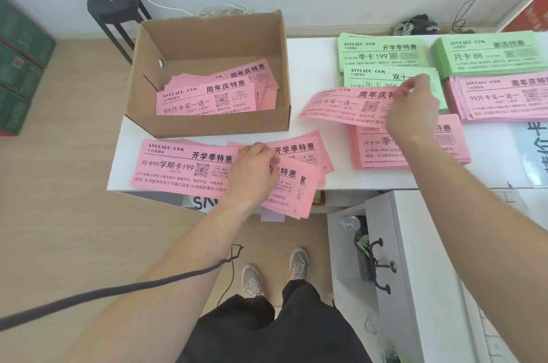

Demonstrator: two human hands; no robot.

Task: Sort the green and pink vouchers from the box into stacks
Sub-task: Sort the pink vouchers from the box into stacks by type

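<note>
On the white table (311,66), an open cardboard box (207,125) sits at the left end with a loose heap of pink vouchers (204,101) inside. Left hand (255,172) is at the front edge, fingers curled down, gripping a fanned bunch (178,166) of pink vouchers that partly overhangs the edge. Right hand (412,113) is raised, thumb and fingertips pinching the right end of a single voucher (347,106), pink and off the table, over the near pink stack (373,152). At the back are the back-left green stack (382,51) and back-right green stack (489,51). A third green stack (382,77) lies in front of the back-left one, partly hidden by the hand. Far pink stack (498,98) lies in front of the back-right one. A black stool (115,3) stands on the floor behind the box.
</note>
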